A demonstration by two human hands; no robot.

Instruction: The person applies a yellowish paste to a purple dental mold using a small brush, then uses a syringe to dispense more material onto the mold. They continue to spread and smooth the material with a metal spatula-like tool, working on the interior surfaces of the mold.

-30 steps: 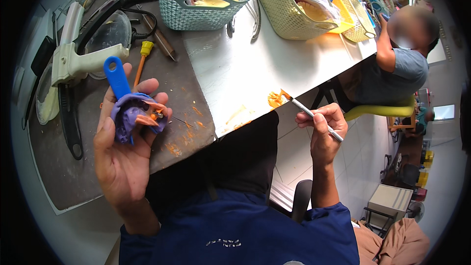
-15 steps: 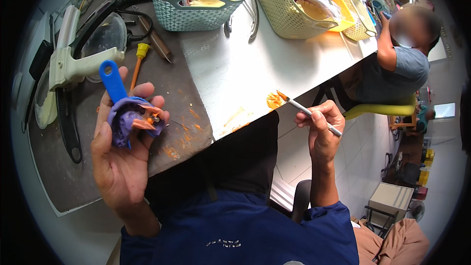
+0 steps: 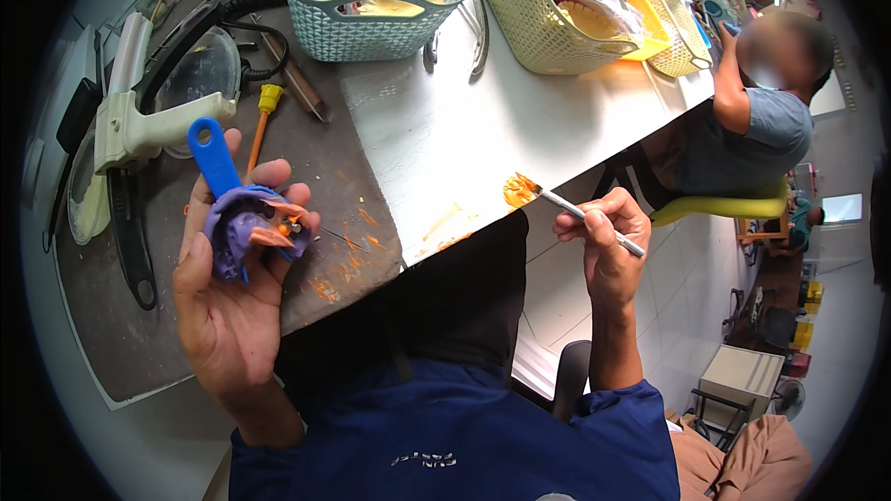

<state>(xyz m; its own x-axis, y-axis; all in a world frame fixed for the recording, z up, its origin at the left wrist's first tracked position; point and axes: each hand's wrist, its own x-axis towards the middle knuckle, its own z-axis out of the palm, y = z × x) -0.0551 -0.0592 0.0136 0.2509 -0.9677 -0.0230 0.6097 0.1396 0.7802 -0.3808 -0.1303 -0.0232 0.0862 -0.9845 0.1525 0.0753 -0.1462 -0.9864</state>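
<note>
My left hand (image 3: 232, 301) is closed round a dental impression tray (image 3: 215, 160) with a blue handle, held above the dark mat. Purple impression material (image 3: 239, 223) fills the tray, and orange-pink pieces with small metallic parts show at its right side. In my right hand (image 3: 608, 234) is a slim brush (image 3: 580, 209) with a pale grey handle, pinched between thumb and fingers. Its orange-coated tip touches a smear of orange paste (image 3: 518, 189) at the white table's front edge. The fingertips behind the tray are partly hidden.
On the dark mat (image 3: 325, 172) lie a white gun-shaped tool (image 3: 153, 125), a yellow-capped orange stick (image 3: 264, 121) and a brown pointed tool (image 3: 295, 79). Teal (image 3: 371, 32) and cream baskets (image 3: 548, 23) with dental models stand at the back. Another person (image 3: 756, 121) sits at the right.
The brush tip has dipped lower and slightly left into the orange paste. My left hand and the impression tray have hardly moved.
</note>
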